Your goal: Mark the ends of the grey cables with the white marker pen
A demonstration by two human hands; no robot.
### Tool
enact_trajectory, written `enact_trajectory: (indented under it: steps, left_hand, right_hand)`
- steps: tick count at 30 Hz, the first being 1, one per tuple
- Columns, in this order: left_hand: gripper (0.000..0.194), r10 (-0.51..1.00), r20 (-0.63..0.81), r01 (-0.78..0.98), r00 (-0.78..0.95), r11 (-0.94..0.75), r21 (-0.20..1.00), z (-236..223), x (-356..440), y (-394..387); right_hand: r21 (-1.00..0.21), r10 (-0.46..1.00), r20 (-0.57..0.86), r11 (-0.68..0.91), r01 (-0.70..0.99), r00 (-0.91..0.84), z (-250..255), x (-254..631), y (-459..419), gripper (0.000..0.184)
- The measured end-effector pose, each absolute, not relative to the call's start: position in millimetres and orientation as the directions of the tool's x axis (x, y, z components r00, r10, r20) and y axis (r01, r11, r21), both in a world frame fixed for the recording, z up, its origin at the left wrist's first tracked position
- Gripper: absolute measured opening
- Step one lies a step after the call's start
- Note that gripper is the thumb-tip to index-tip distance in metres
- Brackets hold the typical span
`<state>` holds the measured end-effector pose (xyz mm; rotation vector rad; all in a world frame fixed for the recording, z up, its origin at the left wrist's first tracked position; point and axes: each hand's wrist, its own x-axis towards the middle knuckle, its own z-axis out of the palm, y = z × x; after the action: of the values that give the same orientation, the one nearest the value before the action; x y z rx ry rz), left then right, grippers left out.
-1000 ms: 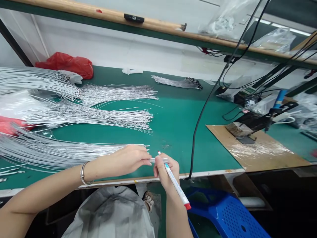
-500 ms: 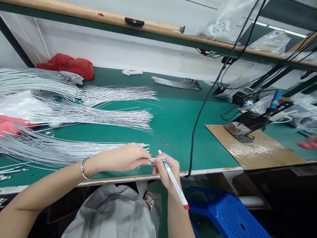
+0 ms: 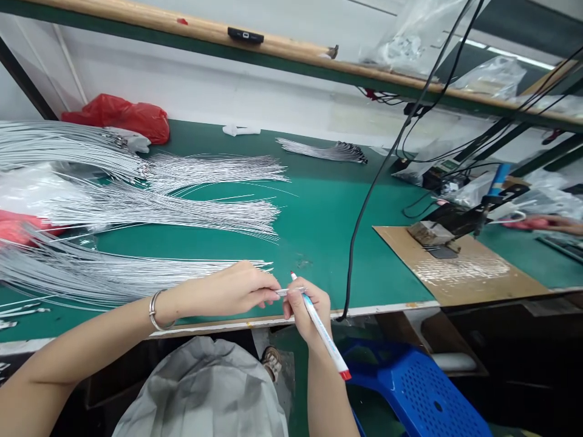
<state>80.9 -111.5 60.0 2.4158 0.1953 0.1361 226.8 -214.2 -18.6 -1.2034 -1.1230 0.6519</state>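
Observation:
My left hand point(image 3: 237, 290) is closed in a pinch on the ends of a small bunch of thin white wires point(image 3: 289, 292) just above the table's front edge. My right hand point(image 3: 306, 311) touches the same wire ends and grips a white marker pen point(image 3: 324, 334) with a red tip pointing up and a red cap end pointing down toward me. A metal bangle point(image 3: 153, 310) sits on my left wrist. Behind my left hand lies a long fanned bundle of white wires point(image 3: 113, 276) on the green mat point(image 3: 319, 218).
More wire bundles point(image 3: 182, 206) spread across the left of the mat, and a small one point(image 3: 323, 150) lies at the back. A black cable point(image 3: 364, 212) hangs down over the front edge. A cardboard sheet point(image 3: 460, 267) with a tool, another person's hand point(image 3: 546, 223), a red bag point(image 3: 118, 115) and a blue stool point(image 3: 419, 394) are around.
My hands have stayed almost in place, shifting slightly left with the view. Another person's hand has moved further into view at the far right.

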Motion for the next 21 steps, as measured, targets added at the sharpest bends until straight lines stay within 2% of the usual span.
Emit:
enact_trajectory:
  steps: [4,7,15,21]
  left_hand:
    - [0.028,0.153,-0.009,0.104,0.988,-0.626,0.772,63,82,-109]
    - [0.028,0.160,-0.034,0.120,0.987,-0.571,0.812,62,83,-108]
    - [0.032,0.219,0.067,0.121,0.973,-0.741,0.660,54,80,-112]
    - [0.034,0.211,0.027,0.127,0.977,-0.683,0.719,54,80,-107]
  right_hand:
    - [-0.928,0.882,0.365,0.320,0.190,0.299,-22,233,-214,0.029]
    - [-0.921,0.882,0.382,0.338,0.193,0.275,-22,235,-212,0.028]
    - [-0.929,0.884,0.366,0.329,0.171,0.289,-25,234,-206,0.028]
    - [-0.945,0.903,0.315,0.267,0.191,0.293,-20,233,-204,0.032]
